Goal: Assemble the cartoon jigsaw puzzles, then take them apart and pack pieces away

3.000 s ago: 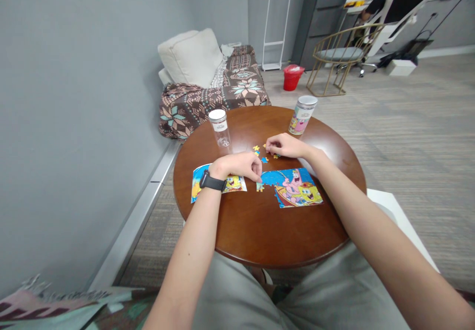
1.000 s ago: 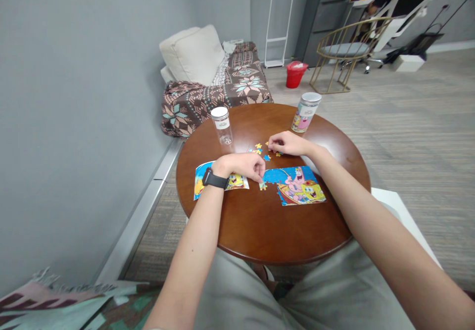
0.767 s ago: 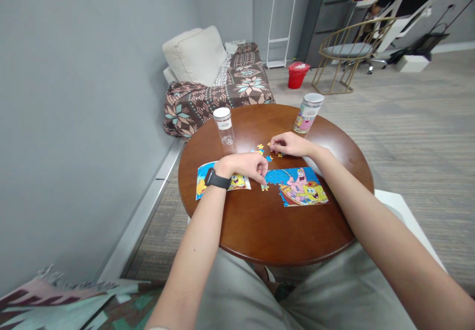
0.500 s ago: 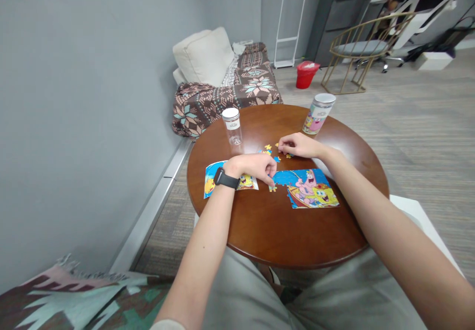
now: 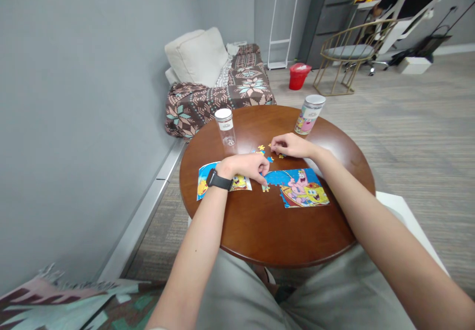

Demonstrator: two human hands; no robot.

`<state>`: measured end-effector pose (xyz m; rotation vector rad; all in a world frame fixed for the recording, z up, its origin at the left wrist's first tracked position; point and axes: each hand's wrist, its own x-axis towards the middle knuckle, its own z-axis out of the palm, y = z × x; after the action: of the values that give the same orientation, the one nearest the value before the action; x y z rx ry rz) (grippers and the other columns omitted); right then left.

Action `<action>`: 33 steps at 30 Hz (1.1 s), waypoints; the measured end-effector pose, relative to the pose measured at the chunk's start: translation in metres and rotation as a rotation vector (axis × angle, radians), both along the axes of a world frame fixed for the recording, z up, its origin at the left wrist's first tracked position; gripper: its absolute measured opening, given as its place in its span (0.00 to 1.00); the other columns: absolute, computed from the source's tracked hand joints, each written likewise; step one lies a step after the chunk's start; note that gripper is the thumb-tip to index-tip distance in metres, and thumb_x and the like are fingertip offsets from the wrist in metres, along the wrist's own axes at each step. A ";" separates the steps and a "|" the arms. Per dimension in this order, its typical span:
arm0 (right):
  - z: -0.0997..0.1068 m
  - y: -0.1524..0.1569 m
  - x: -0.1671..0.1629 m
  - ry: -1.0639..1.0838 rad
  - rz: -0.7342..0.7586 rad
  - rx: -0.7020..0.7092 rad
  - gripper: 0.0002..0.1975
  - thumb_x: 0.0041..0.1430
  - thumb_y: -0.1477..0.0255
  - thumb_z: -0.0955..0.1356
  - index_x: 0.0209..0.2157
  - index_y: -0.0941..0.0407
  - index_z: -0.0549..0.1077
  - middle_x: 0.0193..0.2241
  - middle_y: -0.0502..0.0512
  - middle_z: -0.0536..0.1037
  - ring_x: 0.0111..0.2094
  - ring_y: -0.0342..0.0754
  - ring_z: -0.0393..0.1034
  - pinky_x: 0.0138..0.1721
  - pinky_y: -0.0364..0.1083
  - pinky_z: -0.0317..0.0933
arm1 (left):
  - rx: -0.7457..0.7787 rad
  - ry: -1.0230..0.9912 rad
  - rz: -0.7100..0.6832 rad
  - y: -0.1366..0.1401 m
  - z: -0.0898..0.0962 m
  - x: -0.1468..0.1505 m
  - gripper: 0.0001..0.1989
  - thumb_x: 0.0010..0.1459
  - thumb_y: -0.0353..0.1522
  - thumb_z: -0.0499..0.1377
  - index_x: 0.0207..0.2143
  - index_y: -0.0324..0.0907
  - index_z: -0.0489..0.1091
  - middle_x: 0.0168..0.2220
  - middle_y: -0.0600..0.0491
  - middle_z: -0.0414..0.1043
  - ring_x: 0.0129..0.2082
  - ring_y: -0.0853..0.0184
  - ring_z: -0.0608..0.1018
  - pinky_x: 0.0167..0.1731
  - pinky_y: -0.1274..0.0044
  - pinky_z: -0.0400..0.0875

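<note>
A partly assembled jigsaw puzzle [image 5: 306,191] with cartoon characters lies on the round table. At its open left edge is my left hand [image 5: 248,165], closed with the thumb pointing down at a small puzzle piece [image 5: 265,188] under its tip. That hand and wrist cover part of a printed picture sheet [image 5: 204,181]. Beyond the assembled part, my right hand [image 5: 291,145] is closed, fingertips down among the loose puzzle pieces [image 5: 261,148]. Whatever its fingertips pinch is hidden.
A clear jar with a white lid [image 5: 225,128] stands at the table's back left. To the back right stands a printed canister [image 5: 309,115]. The brown wooden table [image 5: 289,241] reaches over my knees. Behind it are a covered sofa [image 5: 252,85] and a red bin [image 5: 298,76].
The whole view has shifted slightly, so everything appears a little further left. Both hands keep nearly the same places and poses over the puzzle.
</note>
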<state>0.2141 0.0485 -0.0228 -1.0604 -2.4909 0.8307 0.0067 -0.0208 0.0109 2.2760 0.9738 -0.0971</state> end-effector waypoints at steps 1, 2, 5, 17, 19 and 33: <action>0.000 0.000 0.000 0.006 -0.006 0.007 0.10 0.55 0.65 0.65 0.30 0.58 0.73 0.24 0.53 0.78 0.25 0.45 0.69 0.31 0.43 0.61 | 0.002 -0.002 0.001 0.000 0.000 0.000 0.15 0.46 0.37 0.67 0.23 0.41 0.64 0.21 0.61 0.58 0.21 0.74 0.60 0.24 0.78 0.52; 0.000 0.000 0.000 0.013 -0.016 0.018 0.10 0.55 0.66 0.65 0.30 0.58 0.73 0.24 0.53 0.78 0.25 0.45 0.69 0.32 0.43 0.61 | 0.003 -0.003 0.002 0.000 0.001 0.000 0.15 0.46 0.37 0.67 0.23 0.41 0.63 0.21 0.61 0.59 0.21 0.74 0.61 0.24 0.77 0.52; -0.001 0.001 0.001 0.032 -0.053 0.065 0.10 0.55 0.66 0.65 0.29 0.57 0.73 0.24 0.53 0.78 0.26 0.45 0.70 0.32 0.43 0.60 | 0.001 -0.003 0.001 0.000 0.000 -0.001 0.15 0.46 0.38 0.67 0.23 0.41 0.63 0.21 0.61 0.59 0.22 0.74 0.61 0.24 0.77 0.52; -0.006 0.010 0.001 0.003 -0.132 0.201 0.14 0.60 0.66 0.63 0.32 0.58 0.79 0.32 0.56 0.80 0.32 0.47 0.72 0.38 0.44 0.62 | 0.360 0.072 0.227 0.007 -0.007 -0.003 0.08 0.61 0.37 0.56 0.32 0.41 0.67 0.31 0.52 0.73 0.29 0.67 0.71 0.29 0.75 0.58; -0.007 0.012 0.002 -0.007 -0.173 0.256 0.15 0.61 0.67 0.63 0.33 0.58 0.80 0.35 0.58 0.80 0.36 0.49 0.73 0.41 0.45 0.62 | 0.382 0.117 0.240 0.008 -0.010 -0.005 0.10 0.62 0.38 0.54 0.39 0.41 0.68 0.36 0.49 0.75 0.34 0.64 0.74 0.31 0.75 0.60; -0.010 0.020 0.013 -0.048 -0.164 0.170 0.10 0.59 0.72 0.66 0.34 0.56 0.81 0.38 0.55 0.81 0.39 0.49 0.74 0.45 0.44 0.65 | 0.404 0.242 0.253 0.006 -0.006 -0.003 0.16 0.64 0.35 0.49 0.49 0.40 0.70 0.41 0.42 0.78 0.41 0.56 0.79 0.38 0.72 0.68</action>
<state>0.2269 0.0681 -0.0328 -1.2162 -2.4221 0.5416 0.0032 -0.0148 0.0047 2.5159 1.5160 -0.0730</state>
